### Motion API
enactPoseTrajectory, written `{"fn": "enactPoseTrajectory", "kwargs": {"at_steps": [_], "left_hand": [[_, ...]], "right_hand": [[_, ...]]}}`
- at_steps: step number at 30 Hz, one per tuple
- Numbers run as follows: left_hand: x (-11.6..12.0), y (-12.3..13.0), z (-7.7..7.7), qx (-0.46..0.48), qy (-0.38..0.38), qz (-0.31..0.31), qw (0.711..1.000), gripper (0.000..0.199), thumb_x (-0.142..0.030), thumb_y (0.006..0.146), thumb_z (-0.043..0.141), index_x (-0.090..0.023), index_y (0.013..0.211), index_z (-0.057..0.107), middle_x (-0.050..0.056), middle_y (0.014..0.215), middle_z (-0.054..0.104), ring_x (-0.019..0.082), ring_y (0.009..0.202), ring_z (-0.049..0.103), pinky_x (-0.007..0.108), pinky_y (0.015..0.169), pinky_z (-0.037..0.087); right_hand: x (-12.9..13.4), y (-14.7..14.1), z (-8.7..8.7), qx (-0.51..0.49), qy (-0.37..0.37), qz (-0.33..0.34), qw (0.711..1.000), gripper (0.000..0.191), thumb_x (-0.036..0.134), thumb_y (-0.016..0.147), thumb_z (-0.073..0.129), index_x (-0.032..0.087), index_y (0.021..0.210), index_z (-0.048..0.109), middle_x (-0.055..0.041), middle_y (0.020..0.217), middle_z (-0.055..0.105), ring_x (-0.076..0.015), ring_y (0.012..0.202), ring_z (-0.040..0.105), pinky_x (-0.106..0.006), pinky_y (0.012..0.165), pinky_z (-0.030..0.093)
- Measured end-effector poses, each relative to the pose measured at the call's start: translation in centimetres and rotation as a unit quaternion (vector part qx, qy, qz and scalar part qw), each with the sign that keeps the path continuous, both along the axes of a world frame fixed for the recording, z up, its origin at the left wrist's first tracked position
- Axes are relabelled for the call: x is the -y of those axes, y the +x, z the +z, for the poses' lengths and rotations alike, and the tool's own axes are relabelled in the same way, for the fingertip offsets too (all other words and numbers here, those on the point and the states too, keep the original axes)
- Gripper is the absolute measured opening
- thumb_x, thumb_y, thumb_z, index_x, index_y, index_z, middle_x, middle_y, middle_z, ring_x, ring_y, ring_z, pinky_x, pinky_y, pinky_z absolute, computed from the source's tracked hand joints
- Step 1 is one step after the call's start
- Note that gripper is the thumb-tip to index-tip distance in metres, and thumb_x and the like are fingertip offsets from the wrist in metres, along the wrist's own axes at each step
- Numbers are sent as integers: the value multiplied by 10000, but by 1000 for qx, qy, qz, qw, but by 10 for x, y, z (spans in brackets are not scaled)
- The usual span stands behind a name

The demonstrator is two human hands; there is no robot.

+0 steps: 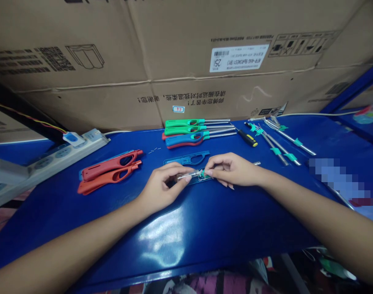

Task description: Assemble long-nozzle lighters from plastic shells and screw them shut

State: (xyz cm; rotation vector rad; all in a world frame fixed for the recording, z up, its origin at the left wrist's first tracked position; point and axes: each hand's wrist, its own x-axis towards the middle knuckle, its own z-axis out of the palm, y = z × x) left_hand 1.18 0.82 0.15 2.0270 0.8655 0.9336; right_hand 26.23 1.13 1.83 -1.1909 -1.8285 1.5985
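My left hand (162, 185) pinches a clear plastic fuel tank (184, 176) between thumb and fingers, low over the blue table. My right hand (234, 168) is closed at the tank's right end, its fingertips on a small green trigger piece (203, 174). These parts appear to lie in a blue casing half, mostly covered by my hands. Past my right hand a metal tube end (257, 163) sticks out. Just behind lies another blue lighter casing half (186, 158).
Assembled lighters (186, 130) lie at the back beside a screwdriver (247, 138). Red and orange casings (108, 167) are on the left, near a power strip (65, 153). Several metal tubes with green triggers (276, 147) lie right. Tiny screws or pins (155, 150) sit behind. Cardboard (180, 49) walls the back.
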Motion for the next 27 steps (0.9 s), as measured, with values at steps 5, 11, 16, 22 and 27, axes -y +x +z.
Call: {"fn": "enactPoseTrajectory", "kwargs": {"at_steps": [5,11,16,22,27], "left_hand": [[0,0,1,-8,16,-3,1000,216,-272,922,663,-171,1079,774,82,899,734,146,704,639,256,594,502],[0,0,0,-4,13,-3,1000,217,-264,922,662,-162,1077,775,82,897,733,144,703,645,253,598,501],[-1,-1,-1,-10,23,-6,1000,216,-245,929,654,-158,1088,772,76,904,733,135,705,641,249,620,495],[0,-1,0,-21,29,-6,999,218,-234,928,658,-161,1100,772,73,918,734,131,714,644,241,633,494],[0,-1,0,-17,23,-3,1000,226,-242,934,649,-159,1105,771,78,919,733,136,718,649,251,644,501]], "right_hand": [[1,0,1,2,13,4,1000,265,422,911,651,158,927,636,86,515,523,-45,367,478,-145,348,433],[0,-1,2,2,9,-5,1000,258,423,911,650,165,923,633,86,508,526,-52,357,475,-155,341,428],[0,-1,1,2,10,-3,1000,265,425,910,652,162,927,632,86,505,523,-50,355,475,-149,342,425],[1,-1,1,1,22,3,1000,257,410,917,644,153,923,633,83,513,524,-50,365,485,-148,351,430],[0,-1,0,-1,16,-3,1000,242,401,909,650,159,913,631,85,513,516,-53,362,479,-157,345,431]]}}
